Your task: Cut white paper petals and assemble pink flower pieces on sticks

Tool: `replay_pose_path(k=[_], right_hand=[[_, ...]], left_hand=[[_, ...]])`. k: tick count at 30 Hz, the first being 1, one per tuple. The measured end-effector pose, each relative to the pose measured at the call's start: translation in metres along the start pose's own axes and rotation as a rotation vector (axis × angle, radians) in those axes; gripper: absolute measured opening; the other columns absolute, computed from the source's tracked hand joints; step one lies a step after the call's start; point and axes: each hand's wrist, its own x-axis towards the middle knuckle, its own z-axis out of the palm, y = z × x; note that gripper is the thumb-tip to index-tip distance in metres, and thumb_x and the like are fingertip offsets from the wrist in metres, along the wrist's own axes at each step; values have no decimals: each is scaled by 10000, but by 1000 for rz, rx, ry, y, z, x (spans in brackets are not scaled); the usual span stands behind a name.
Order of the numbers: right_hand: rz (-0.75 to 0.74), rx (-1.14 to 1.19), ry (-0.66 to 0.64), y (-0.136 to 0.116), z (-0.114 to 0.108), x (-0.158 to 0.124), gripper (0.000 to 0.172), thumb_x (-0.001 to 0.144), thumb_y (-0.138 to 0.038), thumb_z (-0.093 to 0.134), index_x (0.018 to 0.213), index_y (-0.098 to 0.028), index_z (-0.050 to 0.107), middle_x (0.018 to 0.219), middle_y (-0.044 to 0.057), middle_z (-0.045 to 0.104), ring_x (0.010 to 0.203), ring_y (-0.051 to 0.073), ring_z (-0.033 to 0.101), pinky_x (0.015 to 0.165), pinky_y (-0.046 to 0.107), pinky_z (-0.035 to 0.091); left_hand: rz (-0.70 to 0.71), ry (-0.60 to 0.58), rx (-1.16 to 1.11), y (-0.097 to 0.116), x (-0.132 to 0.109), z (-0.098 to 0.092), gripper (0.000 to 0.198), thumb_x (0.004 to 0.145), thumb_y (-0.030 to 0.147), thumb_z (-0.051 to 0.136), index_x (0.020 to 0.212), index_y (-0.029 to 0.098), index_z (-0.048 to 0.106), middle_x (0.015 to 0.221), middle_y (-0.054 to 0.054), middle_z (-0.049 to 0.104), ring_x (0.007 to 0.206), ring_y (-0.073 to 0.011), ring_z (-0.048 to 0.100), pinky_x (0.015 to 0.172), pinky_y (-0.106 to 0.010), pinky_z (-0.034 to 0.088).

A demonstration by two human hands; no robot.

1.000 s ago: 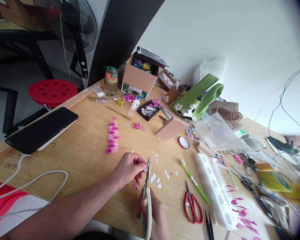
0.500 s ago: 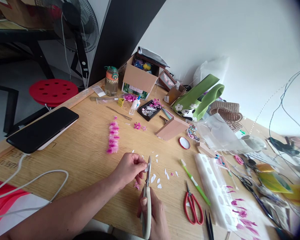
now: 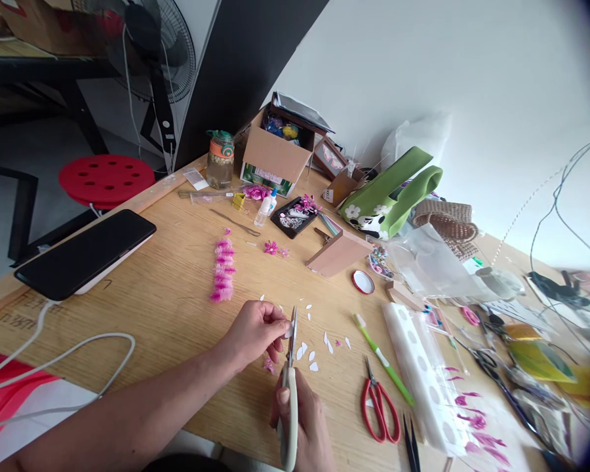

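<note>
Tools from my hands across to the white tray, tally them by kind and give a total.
Scissors: 2, the pale pair in the right hand, the red pair on the table
Tweezers: 1
Toothbrush: 1
Total: 4

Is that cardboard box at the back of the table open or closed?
Open. The cardboard box has its lid flap raised at the back, and colourful items show inside above its rim.
</note>
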Motion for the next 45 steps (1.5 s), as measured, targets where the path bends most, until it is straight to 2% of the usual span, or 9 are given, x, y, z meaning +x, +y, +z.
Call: replay_pose_path(k=[9, 25, 33, 39, 45], right_hand=[[42, 55, -12, -2, 1, -1, 570, 841, -758, 306, 733, -210, 422, 550, -28, 437, 506, 109, 377, 491, 228, 342], [10, 65, -23, 2, -1, -3, 521, 887, -696, 323, 783, -204, 458, 553, -23, 475, 503, 111, 402, 487, 213, 376], [-23, 33, 0, -3, -3, -2, 522, 882, -696, 329, 741, -209, 453, 541, -17, 481, 492, 117, 441, 498, 219, 395], [3, 21, -17, -6, -6, -3, 537, 877, -711, 318, 793, -204, 473, 562, -24, 456, 500, 116, 425, 484, 213, 383], [14, 30, -42, -3, -7, -2, 565, 839, -766, 307, 718, -223, 406, 527, -35, 421, 477, 108, 391, 465, 214, 359]], left_hand=[[-1, -1, -5, -1, 0, -1, 148, 651, 279, 605, 597, 155, 547, 397, 44, 550, 300, -108, 518, 324, -204, 433], [5, -4, 3, -1, 0, 0, 141, 647, 271, 606, 590, 156, 548, 399, 49, 545, 299, -110, 513, 316, -205, 421], [-2, -23, 12, -4, 0, 0, 117, 656, 255, 600, 604, 162, 553, 389, 52, 538, 307, -111, 507, 316, -210, 424], [-11, -18, 7, -4, 1, 0, 120, 650, 255, 609, 596, 164, 553, 390, 50, 540, 303, -106, 492, 314, -209, 421], [-24, -14, 7, -4, 1, 0, 116, 644, 248, 610, 591, 158, 560, 387, 47, 540, 295, -100, 485, 313, -203, 417]])
